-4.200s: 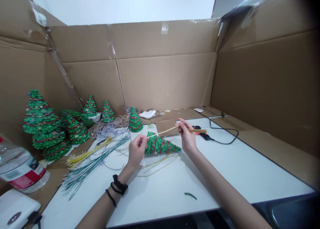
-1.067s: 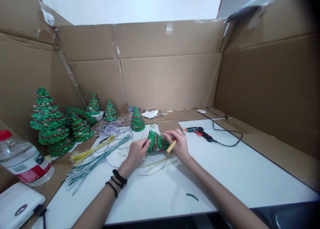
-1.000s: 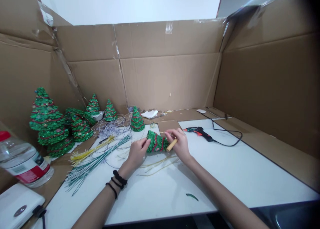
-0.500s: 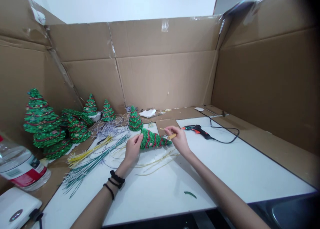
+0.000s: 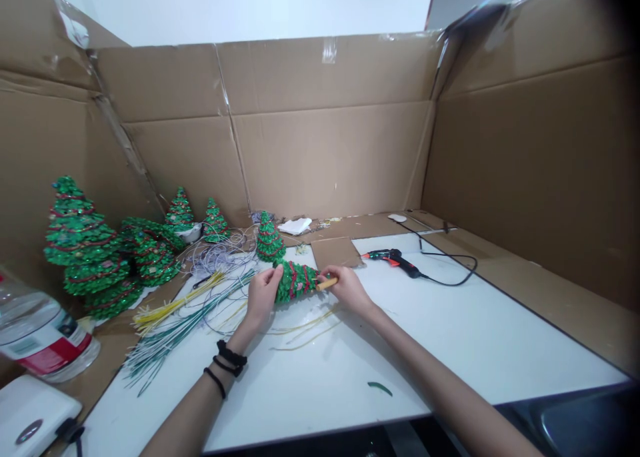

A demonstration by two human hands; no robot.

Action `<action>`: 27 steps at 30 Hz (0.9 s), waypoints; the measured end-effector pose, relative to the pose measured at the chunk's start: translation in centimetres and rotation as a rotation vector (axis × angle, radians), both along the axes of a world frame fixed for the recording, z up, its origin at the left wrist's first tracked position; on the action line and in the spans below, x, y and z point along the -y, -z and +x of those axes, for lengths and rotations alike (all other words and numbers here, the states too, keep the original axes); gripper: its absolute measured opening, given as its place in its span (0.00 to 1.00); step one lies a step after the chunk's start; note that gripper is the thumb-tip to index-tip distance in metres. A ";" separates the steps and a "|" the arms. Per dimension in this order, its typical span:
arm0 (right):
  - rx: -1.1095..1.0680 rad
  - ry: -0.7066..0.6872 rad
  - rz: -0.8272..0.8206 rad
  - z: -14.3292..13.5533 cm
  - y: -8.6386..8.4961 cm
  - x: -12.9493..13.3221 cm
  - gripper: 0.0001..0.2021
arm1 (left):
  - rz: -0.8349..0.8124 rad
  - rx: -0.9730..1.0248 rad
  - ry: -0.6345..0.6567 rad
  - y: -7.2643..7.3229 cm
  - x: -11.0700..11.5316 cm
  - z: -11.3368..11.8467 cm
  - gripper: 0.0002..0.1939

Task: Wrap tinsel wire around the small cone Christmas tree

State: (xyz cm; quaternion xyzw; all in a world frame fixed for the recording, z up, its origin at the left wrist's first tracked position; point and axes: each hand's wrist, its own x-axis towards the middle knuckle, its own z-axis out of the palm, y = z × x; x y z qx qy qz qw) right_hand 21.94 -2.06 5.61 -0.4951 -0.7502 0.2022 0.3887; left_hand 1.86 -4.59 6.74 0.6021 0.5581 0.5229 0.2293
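Note:
A small green Christmas tree (image 5: 296, 282) with red garland lies on its side above the white board, its tip toward the right. My left hand (image 5: 263, 290) is closed on its base end. At the tip end my right hand (image 5: 345, 286) pinches a thin tool with an orange wooden handle (image 5: 327, 284); the handle points left across my fingers. The tool's working end meets the tree's garland or is hidden by it; I cannot tell which. Close behind the held tree stands another small tree (image 5: 270, 237), upright.
Glue gun (image 5: 400, 260) with a black cord lies right, beside a cardboard piece (image 5: 337, 252). Yellow strands (image 5: 175, 304) and green strands (image 5: 195, 330) lie left. Several finished trees (image 5: 85, 237), a water bottle (image 5: 45, 330) and a white box (image 5: 35, 417) line the left. Cardboard walls (image 5: 330, 150) surround the board.
My right hand has moved left and slightly down, bringing the wooden-handled tool onto the tree's tip end. The tree and my left hand have shifted slightly left.

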 end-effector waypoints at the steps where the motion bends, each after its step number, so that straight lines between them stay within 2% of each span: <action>1: 0.011 0.017 0.004 0.0 0.0 0.1 0.10 | 0.001 -0.005 0.003 0.0 0.0 0.0 0.22; 4: 0.059 0.062 0.032 0.0 -0.2 0.2 0.09 | 0.006 -0.025 0.009 0.2 0.0 -0.1 0.22; 9: 0.130 0.059 0.109 -0.2 0.1 0.2 0.08 | 0.027 -0.143 -0.022 0.2 0.0 -0.2 0.23; 14: 0.263 0.128 0.206 -0.6 0.4 0.5 0.07 | 0.006 -0.491 -0.116 -0.9 1.0 0.0 0.21; 17: 0.378 0.161 0.191 -0.9 0.5 0.8 0.06 | -0.018 -0.639 -0.111 -1.3 1.4 0.4 0.21; 21: 0.443 0.172 0.134 -1.1 0.4 0.9 0.07 | -0.045 -0.656 -0.099 -1.4 1.5 0.7 0.21; 27: 0.396 0.153 0.085 -1.1 0.7 0.7 0.06 | -0.098 -0.596 -0.076 -0.6 1.3 1.1 0.20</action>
